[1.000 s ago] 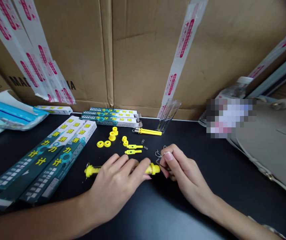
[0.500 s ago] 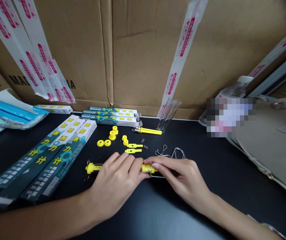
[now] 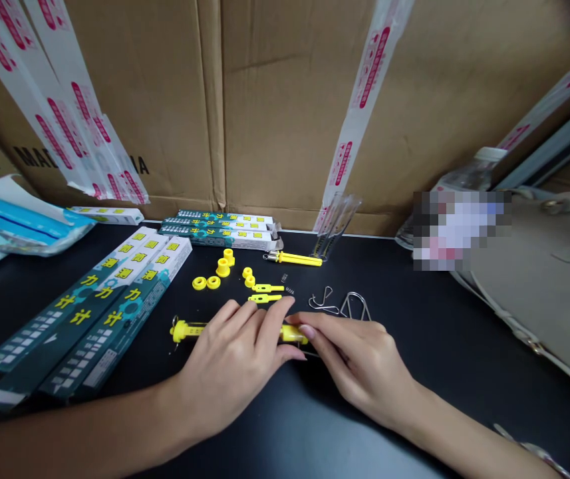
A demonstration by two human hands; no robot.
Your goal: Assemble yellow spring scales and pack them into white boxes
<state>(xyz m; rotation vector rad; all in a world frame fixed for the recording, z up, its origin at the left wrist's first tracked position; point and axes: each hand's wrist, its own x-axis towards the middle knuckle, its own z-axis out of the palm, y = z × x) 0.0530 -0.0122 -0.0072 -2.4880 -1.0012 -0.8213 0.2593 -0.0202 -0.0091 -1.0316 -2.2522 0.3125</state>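
A tubular spring scale (image 3: 187, 330) with yellow ends lies crosswise in front of me. My left hand (image 3: 237, 362) is wrapped over its middle, with the thumb and forefinger spread apart near the right end. At that yellow right end, my right hand (image 3: 359, 362) pinches a bent wire hook (image 3: 313, 355), mostly hidden by the fingers. Just beyond my hands lie two flat yellow tabs (image 3: 268, 288), two small springs (image 3: 285, 278) and several yellow caps and rings (image 3: 223, 267). Loose wire hooks (image 3: 355, 305) rest behind my right hand.
Long printed boxes (image 3: 115, 293) lie at left, with more boxes (image 3: 219, 229) at the back. A yellow inner rod (image 3: 297, 259) lies near clear tubes (image 3: 337, 223). At right are a bottle (image 3: 479, 173) and a beige bag (image 3: 539, 279). Cardboard (image 3: 275, 100) walls the back.
My left thumb and forefinger have opened away from the scale's right end. My right fingers have shifted slightly on the hook, and less of the wire shows.
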